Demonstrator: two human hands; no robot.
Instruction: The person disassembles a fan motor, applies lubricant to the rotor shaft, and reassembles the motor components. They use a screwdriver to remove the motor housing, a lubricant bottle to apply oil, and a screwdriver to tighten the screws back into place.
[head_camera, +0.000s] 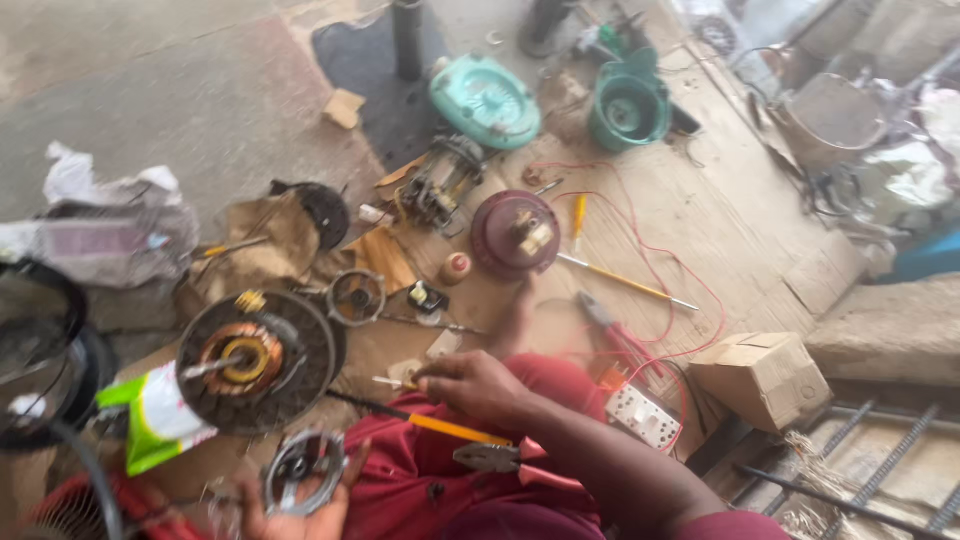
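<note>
crowding right hand (478, 385): pliers (515, 462), screwdriver (440, 424), fan motor (255, 362).

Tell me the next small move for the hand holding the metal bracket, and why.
Probably bring the round metal bracket in the left hand up toward the open fan motor. The motor lies just above it with copper windings and shaft exposed, and the right hand already rests near the orange-handled screwdriver on the lap, ready for fastening.
</note>
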